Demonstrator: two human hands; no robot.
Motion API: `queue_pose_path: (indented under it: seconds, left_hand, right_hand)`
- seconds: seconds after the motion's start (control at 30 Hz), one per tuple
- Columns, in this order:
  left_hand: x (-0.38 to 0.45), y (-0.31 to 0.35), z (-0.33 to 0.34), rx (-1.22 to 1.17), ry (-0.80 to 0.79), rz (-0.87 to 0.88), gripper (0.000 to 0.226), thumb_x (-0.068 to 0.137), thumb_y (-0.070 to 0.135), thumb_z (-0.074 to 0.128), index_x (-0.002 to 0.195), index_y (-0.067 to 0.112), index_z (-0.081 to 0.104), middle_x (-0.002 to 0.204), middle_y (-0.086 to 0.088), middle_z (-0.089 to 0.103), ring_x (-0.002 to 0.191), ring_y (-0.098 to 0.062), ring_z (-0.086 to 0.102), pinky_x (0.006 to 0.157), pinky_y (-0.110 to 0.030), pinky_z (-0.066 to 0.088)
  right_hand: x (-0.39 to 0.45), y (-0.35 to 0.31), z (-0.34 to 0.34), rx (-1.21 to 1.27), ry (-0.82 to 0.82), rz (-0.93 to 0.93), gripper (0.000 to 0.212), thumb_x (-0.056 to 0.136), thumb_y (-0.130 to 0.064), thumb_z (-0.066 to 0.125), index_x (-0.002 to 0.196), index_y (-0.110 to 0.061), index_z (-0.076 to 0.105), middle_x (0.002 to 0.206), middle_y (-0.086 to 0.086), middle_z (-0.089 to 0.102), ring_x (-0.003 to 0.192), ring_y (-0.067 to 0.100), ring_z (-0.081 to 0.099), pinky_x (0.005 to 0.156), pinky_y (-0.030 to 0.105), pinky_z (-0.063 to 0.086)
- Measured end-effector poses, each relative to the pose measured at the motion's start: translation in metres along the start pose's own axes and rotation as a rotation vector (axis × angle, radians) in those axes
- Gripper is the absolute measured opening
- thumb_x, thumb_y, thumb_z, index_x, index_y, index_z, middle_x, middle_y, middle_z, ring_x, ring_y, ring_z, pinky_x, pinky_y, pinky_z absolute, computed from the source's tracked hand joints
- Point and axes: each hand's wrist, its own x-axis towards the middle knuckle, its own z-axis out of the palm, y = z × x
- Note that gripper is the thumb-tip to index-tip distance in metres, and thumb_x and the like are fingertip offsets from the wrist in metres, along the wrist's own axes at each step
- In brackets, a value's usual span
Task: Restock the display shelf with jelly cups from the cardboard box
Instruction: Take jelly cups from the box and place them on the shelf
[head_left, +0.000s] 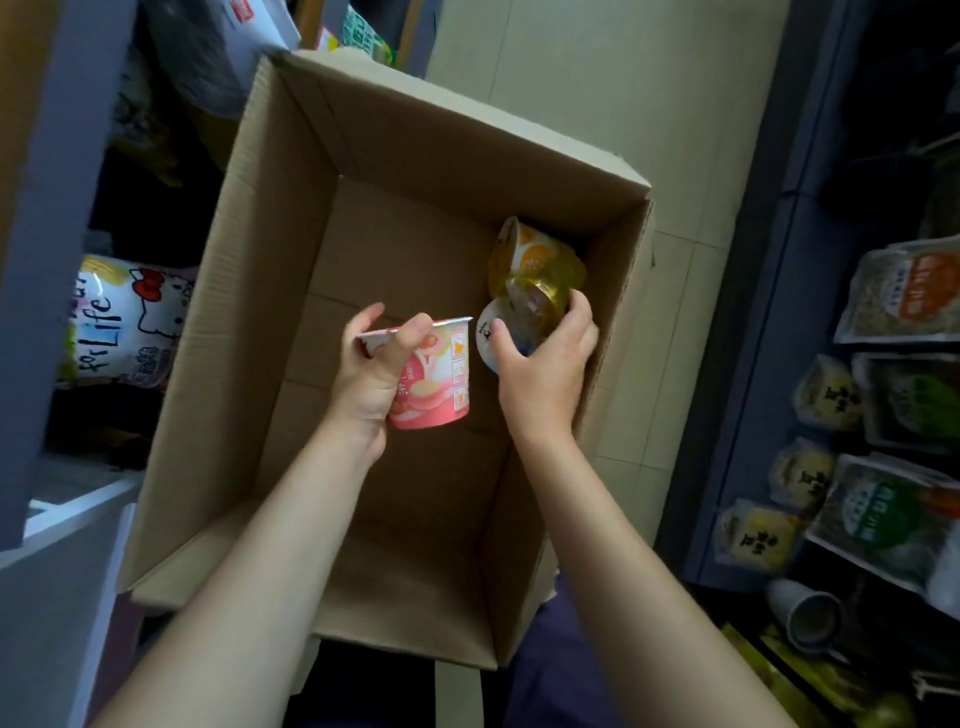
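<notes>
The cardboard box (291, 270) stood open on the pale floor, its flaps spread outward, and both bare arms reached down into it; the left hand (371, 371) was curled round a pink jelly cup (441, 384) near the middle of the box, thumb over the foil lid's rim and fingers behind the wall, so the cup hung upright and clear of the box bottom; the right hand (545, 364) was closed over a yellow jelly cup (524, 317) lying on its side by the box's right wall, thumb on the white lid, fingers wrapped over the far side; a second yellow cup (535, 257) lay tipped over just beyond it, touching it, in the box's far right corner; to the left of the box a cartoon-cat snack bag (127, 322) sat on a shelf (47, 218); to the right of the box, dark packets (904, 296) filled another rack.
</notes>
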Motion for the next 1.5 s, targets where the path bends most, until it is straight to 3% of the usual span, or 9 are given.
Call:
queue_pose_path:
  seconds: [0.4,0.6,0.8,0.93,1.07,1.17,1.23,1.37,1.5]
  left_hand:
    - [0.01,-0.003,-0.013,0.024,0.053,-0.043,0.101,0.041,0.06,0.08,0.132,0.037,0.046,0.12,0.002,0.064,0.1,-0.014,0.069,0.082,-0.034,0.057]
    - [0.005,-0.007,-0.013,-0.035,0.059,-0.038,0.093,0.052,0.052,0.083,0.136,0.035,0.046,0.121,0.001,0.064,0.098,-0.013,0.069,0.075,-0.03,0.056]
    - [0.0,-0.015,-0.02,-0.084,0.116,-0.016,0.104,0.04,0.06,0.08,0.136,0.035,0.047,0.118,0.004,0.065,0.089,-0.007,0.072,0.066,-0.022,0.055]
    - [-0.002,-0.026,-0.024,-0.115,0.15,-0.01,0.103,0.041,0.063,0.079,0.135,0.037,0.046,0.121,0.003,0.063,0.099,-0.011,0.069,0.072,-0.027,0.055]
    - [-0.006,-0.034,-0.021,-0.202,0.231,0.042,0.107,0.04,0.059,0.079,0.138,0.029,0.045,0.117,0.004,0.063,0.089,-0.002,0.071,0.067,-0.021,0.056]
    - [-0.013,-0.038,-0.022,-0.278,0.294,0.071,0.11,0.041,0.059,0.077,0.139,0.023,0.045,0.117,0.001,0.064,0.083,0.0,0.071,0.065,-0.021,0.056]
    - [-0.017,-0.042,-0.024,-0.319,0.332,0.098,0.108,0.042,0.059,0.077,0.138,0.023,0.046,0.115,0.001,0.065,0.082,0.0,0.071,0.066,-0.022,0.056]
    - [-0.03,-0.049,-0.027,-0.39,0.326,0.134,0.107,0.05,0.061,0.076,0.139,0.011,0.044,0.12,-0.009,0.065,0.092,-0.011,0.071,0.068,-0.028,0.057]
    - [-0.043,-0.061,-0.037,-0.403,0.321,0.168,0.107,0.053,0.06,0.077,0.139,0.006,0.043,0.113,-0.011,0.064,0.087,-0.013,0.07,0.061,-0.029,0.057]
  right_hand:
    - [0.035,0.01,0.024,-0.002,0.062,-0.011,0.046,0.087,-0.042,0.071,0.115,-0.009,0.054,0.114,0.008,0.058,0.105,0.024,0.061,0.088,0.037,0.055]
    - [0.023,0.022,0.034,-0.197,0.028,-0.213,0.044,0.078,-0.049,0.076,0.09,-0.008,0.066,0.145,0.018,0.04,0.135,0.033,0.039,0.102,0.035,0.044]
    - [0.03,0.017,0.034,-0.127,-0.072,-0.264,0.046,0.073,-0.044,0.078,0.056,-0.018,0.043,0.14,0.017,0.046,0.121,0.031,0.051,0.095,0.037,0.05]
    - [0.034,0.0,0.025,-0.066,-0.158,-0.167,0.043,0.071,-0.042,0.08,0.065,-0.015,0.046,0.116,0.009,0.051,0.079,0.011,0.05,0.082,0.03,0.05]
    - [0.025,-0.008,0.024,0.117,-0.325,-0.009,0.058,0.069,-0.056,0.073,0.11,-0.023,0.047,0.119,0.006,0.052,0.108,0.019,0.055,0.095,0.043,0.052]
    - [0.018,-0.014,0.021,0.266,-0.516,0.134,0.048,0.081,-0.052,0.061,0.123,-0.034,0.048,0.126,0.002,0.055,0.11,0.021,0.06,0.069,0.034,0.058]
    - [0.015,-0.02,0.013,0.264,-0.648,0.239,0.028,0.088,-0.051,0.054,0.109,-0.033,0.057,0.119,0.003,0.061,0.106,0.023,0.064,0.059,0.031,0.053]
    - [0.005,-0.018,0.0,0.264,-0.894,0.32,0.031,0.098,-0.05,0.043,0.104,-0.029,0.065,0.11,0.003,0.072,0.097,0.019,0.07,0.077,0.036,0.058]
    - [-0.017,-0.011,-0.004,0.314,-0.923,0.334,0.046,0.094,-0.053,0.046,0.112,-0.019,0.07,0.107,0.006,0.075,0.098,0.018,0.071,0.093,0.037,0.055]
